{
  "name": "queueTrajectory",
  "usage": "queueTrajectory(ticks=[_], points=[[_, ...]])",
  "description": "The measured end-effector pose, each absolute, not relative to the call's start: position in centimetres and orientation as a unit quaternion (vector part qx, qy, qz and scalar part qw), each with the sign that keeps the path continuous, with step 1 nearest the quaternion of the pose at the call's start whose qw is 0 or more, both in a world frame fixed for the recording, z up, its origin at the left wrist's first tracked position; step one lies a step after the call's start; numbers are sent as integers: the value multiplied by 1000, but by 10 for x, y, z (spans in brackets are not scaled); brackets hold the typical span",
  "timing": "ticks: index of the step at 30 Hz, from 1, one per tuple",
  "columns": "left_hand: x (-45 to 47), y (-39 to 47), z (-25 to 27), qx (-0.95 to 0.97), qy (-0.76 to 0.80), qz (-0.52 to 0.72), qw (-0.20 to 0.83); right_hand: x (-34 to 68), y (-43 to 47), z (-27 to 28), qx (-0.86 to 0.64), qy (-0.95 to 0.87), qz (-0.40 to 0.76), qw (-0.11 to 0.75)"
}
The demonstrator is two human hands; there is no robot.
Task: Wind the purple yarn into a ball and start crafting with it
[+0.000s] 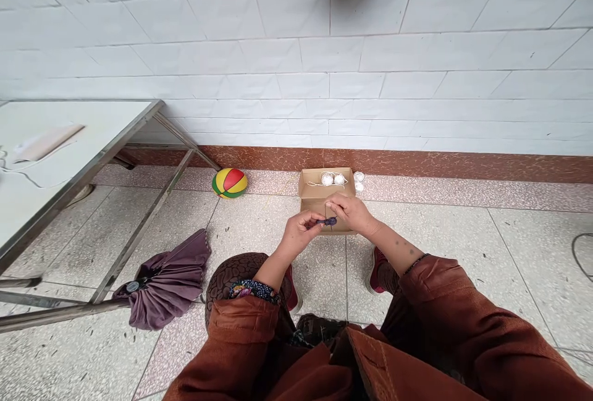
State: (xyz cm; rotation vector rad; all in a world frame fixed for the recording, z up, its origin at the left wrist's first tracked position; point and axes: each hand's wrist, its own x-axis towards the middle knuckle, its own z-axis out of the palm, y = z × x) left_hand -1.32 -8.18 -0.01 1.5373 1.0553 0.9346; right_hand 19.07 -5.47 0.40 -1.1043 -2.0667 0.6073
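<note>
My left hand (pixel 300 230) pinches a small bundle of dark purple yarn (pixel 330 221) by its left end. Just above it, the fingers of my right hand (pixel 348 211) are closed on a thin dark strand that runs down to the bundle. Both hands are over an open cardboard box (pixel 308 204) on the floor. At the box's far side lie white yarn balls (pixel 327 178) with loose strands. More small white balls (pixel 358 177) sit just outside its right edge.
A metal-framed table (pixel 92 104) stands at the left with a pale folded item (pixel 50 141) on top. A folded purple umbrella (pixel 173 283) leans by its lower bar. Near the wall rests a colourful ball (pixel 230 183). A dark cable (pixel 577 253) lies far right.
</note>
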Motion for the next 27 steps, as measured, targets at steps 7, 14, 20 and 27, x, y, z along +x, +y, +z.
queueTrajectory(ticks=[7,14,20,27], points=[[-16,-79,11,484,427,500,577,169,-67,-19,-451,-804,286,262],[-22,-68,3,490,484,526,499,159,-85,-1,-369,-864,241,243],[-21,-65,7,561,501,484,447,172,-66,42,-367,-855,198,309],[-9,-69,53,593,381,450,549,184,-16,68,-403,-788,255,390]])
